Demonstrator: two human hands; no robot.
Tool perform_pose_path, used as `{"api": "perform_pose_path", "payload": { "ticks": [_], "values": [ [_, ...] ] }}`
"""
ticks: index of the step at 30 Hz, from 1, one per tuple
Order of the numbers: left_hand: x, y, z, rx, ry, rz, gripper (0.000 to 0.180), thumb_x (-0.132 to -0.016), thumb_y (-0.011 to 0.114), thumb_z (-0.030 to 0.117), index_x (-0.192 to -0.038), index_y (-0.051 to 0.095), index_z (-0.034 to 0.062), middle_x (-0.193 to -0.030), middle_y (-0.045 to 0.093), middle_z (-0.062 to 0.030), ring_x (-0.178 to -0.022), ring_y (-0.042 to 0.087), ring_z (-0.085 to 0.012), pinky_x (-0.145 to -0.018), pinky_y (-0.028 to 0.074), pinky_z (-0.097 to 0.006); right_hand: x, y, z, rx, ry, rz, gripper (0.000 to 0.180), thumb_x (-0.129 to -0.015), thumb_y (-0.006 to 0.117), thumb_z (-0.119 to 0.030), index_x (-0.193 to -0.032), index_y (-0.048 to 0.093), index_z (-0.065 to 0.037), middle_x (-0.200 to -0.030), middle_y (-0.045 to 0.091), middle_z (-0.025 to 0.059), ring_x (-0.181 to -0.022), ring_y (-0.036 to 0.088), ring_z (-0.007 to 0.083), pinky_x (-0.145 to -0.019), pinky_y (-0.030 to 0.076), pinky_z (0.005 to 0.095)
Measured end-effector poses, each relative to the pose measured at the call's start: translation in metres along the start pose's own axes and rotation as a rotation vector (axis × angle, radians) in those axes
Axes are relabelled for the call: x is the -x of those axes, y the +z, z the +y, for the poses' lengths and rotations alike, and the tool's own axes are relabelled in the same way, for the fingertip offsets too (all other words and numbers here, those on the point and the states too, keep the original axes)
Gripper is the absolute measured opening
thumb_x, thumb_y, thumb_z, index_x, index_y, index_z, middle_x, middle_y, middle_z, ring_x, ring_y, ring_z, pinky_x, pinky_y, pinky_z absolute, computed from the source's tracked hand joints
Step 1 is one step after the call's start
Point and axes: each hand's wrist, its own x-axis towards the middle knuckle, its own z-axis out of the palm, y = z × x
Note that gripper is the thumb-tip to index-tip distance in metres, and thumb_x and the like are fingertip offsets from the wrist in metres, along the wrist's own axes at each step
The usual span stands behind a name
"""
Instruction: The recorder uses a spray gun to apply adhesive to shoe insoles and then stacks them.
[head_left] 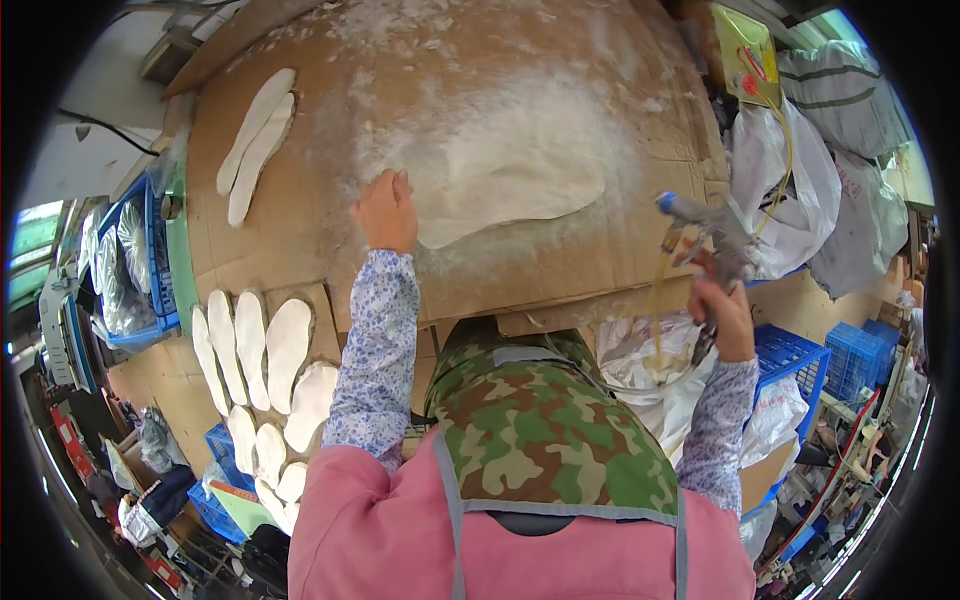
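Observation:
A pair of cream insoles, blurred at the far edge, lies on cardboard coated with white residue. At their left end my left hand is closed, fingertips against the edge. My right hand grips the handle of a spray gun, held to the right of the insoles with its blue-tipped front toward them. The gun is partly blurred, and a thin hose hangs from it. Two more insoles lie overlapping at the far left of the cardboard.
Several loose insoles are spread beside my left arm. Blue crates with plastic-wrapped goods stand at left, and another blue crate at right. A yellow container and plastic bags sit beyond the right hand.

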Motion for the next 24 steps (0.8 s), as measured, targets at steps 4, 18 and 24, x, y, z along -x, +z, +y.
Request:
{"api": "perform_pose_path", "payload": {
  "ticks": [4,18,24],
  "values": [
    [0.030,-0.005,0.001,-0.096,0.152,0.273,0.017,-0.085,0.049,0.009,-0.097,0.061,0.0123,-0.108,0.060,-0.0111,-0.104,0.052,-0.0313,-0.087,0.036,-0.047,0.011,0.049,0.012,0.275,0.179,-0.129,0.013,-0.088,0.060,-0.009,-0.100,0.062,-0.003,-0.064,0.053,-0.0027,-0.053,0.044,0.0061,-0.050,0.034,0.0218],
    [0.090,0.029,0.041,-0.071,0.419,-0.193,0.054,-0.078,0.053,0.001,-0.127,0.058,0.0217,-0.153,0.021,-0.0169,-0.143,0.013,-0.0360,-0.109,0.011,-0.064,0.016,0.157,0.004,0.578,-0.277,-0.366,0.038,-0.087,0.056,0.001,-0.124,0.048,0.003,-0.101,0.058,0.0187,-0.096,0.058,0.0340,-0.086,0.044,0.0328],
    [0.092,0.027,0.037,-0.023,0.418,-0.255,0.056,-0.080,0.051,0.001,-0.132,0.053,0.0203,-0.154,0.018,-0.0178,-0.143,0.012,-0.0371,-0.108,0.008,-0.066,0.020,0.162,0.002,0.559,-0.229,-0.332,0.031,-0.088,0.056,0.000,-0.118,0.050,0.003,-0.095,0.058,0.0160,-0.085,0.059,0.0299,-0.079,0.046,0.0329]
  ]
}}
